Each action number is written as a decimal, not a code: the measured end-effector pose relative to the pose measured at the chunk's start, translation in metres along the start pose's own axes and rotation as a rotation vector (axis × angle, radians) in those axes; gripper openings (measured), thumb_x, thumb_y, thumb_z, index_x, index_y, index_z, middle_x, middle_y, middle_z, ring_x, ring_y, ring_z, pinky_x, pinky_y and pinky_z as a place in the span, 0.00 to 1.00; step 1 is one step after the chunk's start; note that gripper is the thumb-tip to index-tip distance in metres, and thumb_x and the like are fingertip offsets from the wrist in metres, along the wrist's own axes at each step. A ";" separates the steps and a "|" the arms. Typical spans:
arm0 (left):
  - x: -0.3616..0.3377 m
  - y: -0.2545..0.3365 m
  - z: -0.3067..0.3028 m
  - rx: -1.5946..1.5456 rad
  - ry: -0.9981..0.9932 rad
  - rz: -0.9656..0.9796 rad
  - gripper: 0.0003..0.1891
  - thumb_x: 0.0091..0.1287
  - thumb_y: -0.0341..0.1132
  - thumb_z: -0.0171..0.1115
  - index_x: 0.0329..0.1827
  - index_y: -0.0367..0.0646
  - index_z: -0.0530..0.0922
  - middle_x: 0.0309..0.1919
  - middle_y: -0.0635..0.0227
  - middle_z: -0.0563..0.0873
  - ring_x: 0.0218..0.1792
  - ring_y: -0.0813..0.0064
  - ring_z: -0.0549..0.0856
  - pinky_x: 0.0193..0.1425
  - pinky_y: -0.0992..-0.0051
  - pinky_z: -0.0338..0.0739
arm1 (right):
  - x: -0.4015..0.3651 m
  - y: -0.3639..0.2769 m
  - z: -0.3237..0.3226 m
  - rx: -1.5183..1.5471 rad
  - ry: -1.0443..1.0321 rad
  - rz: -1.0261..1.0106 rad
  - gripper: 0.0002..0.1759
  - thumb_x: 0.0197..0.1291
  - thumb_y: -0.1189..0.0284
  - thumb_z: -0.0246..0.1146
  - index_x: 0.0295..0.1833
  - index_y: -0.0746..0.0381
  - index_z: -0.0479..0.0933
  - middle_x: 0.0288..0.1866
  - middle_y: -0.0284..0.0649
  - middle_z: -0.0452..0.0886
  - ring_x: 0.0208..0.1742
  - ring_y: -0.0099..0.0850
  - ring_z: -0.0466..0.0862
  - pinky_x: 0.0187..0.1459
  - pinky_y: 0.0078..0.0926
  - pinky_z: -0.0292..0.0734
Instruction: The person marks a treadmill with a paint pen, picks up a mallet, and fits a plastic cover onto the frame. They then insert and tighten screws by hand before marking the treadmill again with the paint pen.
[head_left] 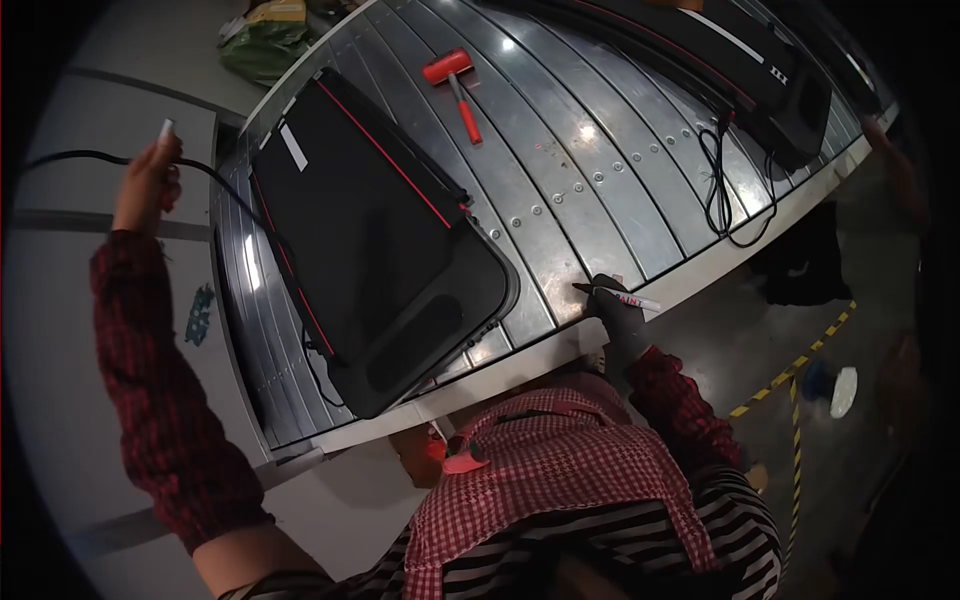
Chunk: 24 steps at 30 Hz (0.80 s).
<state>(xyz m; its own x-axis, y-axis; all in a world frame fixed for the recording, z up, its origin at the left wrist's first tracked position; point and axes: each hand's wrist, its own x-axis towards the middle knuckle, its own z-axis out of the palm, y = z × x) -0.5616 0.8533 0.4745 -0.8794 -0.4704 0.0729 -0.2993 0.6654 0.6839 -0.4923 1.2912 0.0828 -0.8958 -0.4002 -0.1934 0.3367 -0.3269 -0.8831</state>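
My left hand (150, 183) is raised at the far left, its fingers closed round a black cable (215, 172) with a pale tip sticking up above the fist. The cable runs down along the left edge of a black panel (360, 215) with red trim and a white label. At the table's near edge, my right hand (618, 315), in a dark glove, grips a white paint marker (638, 300) whose dark tip points left. Just left of this hand lies the panel's rounded corner.
The ribbed metal table (560, 250) bears a red mallet (460, 92) and, at the upper right, a second black panel (740, 70) with looped black cord (712, 190). A green bag (262, 50) lies beyond the table. Yellow-black tape (795, 365) marks the floor at right.
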 end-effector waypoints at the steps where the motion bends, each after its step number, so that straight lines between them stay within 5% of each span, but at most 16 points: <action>1: 0.016 -0.027 0.017 -0.080 -0.053 -0.059 0.16 0.63 0.48 0.50 0.34 0.44 0.72 0.18 0.78 0.67 0.13 0.88 0.62 0.14 0.86 0.56 | 0.001 0.000 0.010 -0.001 0.015 -0.045 0.08 0.56 0.71 0.50 0.27 0.63 0.66 0.23 0.31 0.66 0.28 0.20 0.69 0.34 0.19 0.66; 3: 0.051 -0.110 0.048 -0.145 -0.068 -0.070 0.16 0.62 0.49 0.52 0.33 0.44 0.72 0.17 0.76 0.69 0.12 0.86 0.65 0.13 0.85 0.57 | 0.000 0.011 0.016 -0.199 0.097 -0.166 0.09 0.57 0.70 0.50 0.28 0.62 0.66 0.22 0.31 0.66 0.28 0.20 0.69 0.34 0.18 0.65; 7: 0.045 -0.204 0.116 -0.238 -0.219 -0.253 0.16 0.61 0.49 0.52 0.32 0.44 0.73 0.16 0.75 0.69 0.12 0.84 0.66 0.14 0.83 0.60 | -0.003 0.023 0.020 0.144 0.105 0.132 0.08 0.57 0.69 0.53 0.35 0.64 0.69 0.24 0.30 0.69 0.28 0.19 0.69 0.35 0.17 0.66; 14: -0.010 -0.323 0.161 -0.568 -0.004 -0.468 0.15 0.59 0.48 0.56 0.30 0.45 0.73 0.16 0.75 0.69 0.15 0.83 0.69 0.17 0.81 0.63 | -0.006 0.035 0.006 0.207 0.145 0.242 0.12 0.58 0.69 0.52 0.43 0.66 0.71 0.30 0.32 0.72 0.31 0.20 0.72 0.37 0.18 0.69; 17: -0.039 -0.330 0.144 -0.050 -0.039 -0.501 0.15 0.60 0.48 0.55 0.30 0.45 0.72 0.18 0.74 0.72 0.16 0.82 0.70 0.17 0.82 0.64 | 0.003 0.034 -0.013 0.128 -0.123 0.234 0.12 0.57 0.69 0.53 0.42 0.66 0.71 0.30 0.33 0.72 0.34 0.22 0.73 0.40 0.20 0.70; 19: -0.063 -0.329 0.132 0.297 -0.061 -0.517 0.14 0.60 0.48 0.53 0.30 0.45 0.72 0.19 0.73 0.74 0.16 0.82 0.71 0.17 0.82 0.65 | 0.005 0.035 -0.013 0.240 -0.121 0.297 0.11 0.57 0.71 0.53 0.41 0.67 0.70 0.32 0.35 0.71 0.36 0.24 0.74 0.42 0.22 0.71; 21: -0.117 -0.287 0.147 -0.374 -0.019 -0.670 0.15 0.61 0.49 0.53 0.31 0.45 0.72 0.23 0.72 0.76 0.17 0.82 0.72 0.17 0.83 0.64 | 0.015 0.042 -0.009 0.345 -0.113 0.361 0.10 0.56 0.73 0.53 0.40 0.68 0.69 0.34 0.37 0.71 0.39 0.26 0.74 0.43 0.24 0.72; 23: -0.180 -0.231 0.175 -0.784 -0.045 -0.899 0.14 0.61 0.47 0.54 0.34 0.45 0.73 0.23 0.71 0.77 0.19 0.81 0.72 0.17 0.84 0.64 | 0.031 0.059 -0.001 0.328 -0.348 0.267 0.11 0.57 0.70 0.54 0.40 0.67 0.69 0.37 0.35 0.72 0.35 0.23 0.74 0.42 0.21 0.70; 24: -0.211 -0.237 0.183 -0.882 -0.082 -0.907 0.14 0.61 0.47 0.54 0.33 0.45 0.73 0.23 0.72 0.77 0.19 0.82 0.71 0.18 0.85 0.64 | 0.036 0.058 0.006 -0.016 -0.492 -0.132 0.13 0.57 0.72 0.54 0.47 0.66 0.70 0.43 0.37 0.71 0.38 0.26 0.75 0.44 0.23 0.71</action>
<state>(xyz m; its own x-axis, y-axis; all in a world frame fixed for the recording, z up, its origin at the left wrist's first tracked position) -0.3733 0.9010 0.1644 -0.5182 -0.4950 -0.6975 -0.4851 -0.5015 0.7164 -0.5038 1.2526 0.0270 -0.6863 -0.7134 0.1414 0.2221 -0.3907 -0.8934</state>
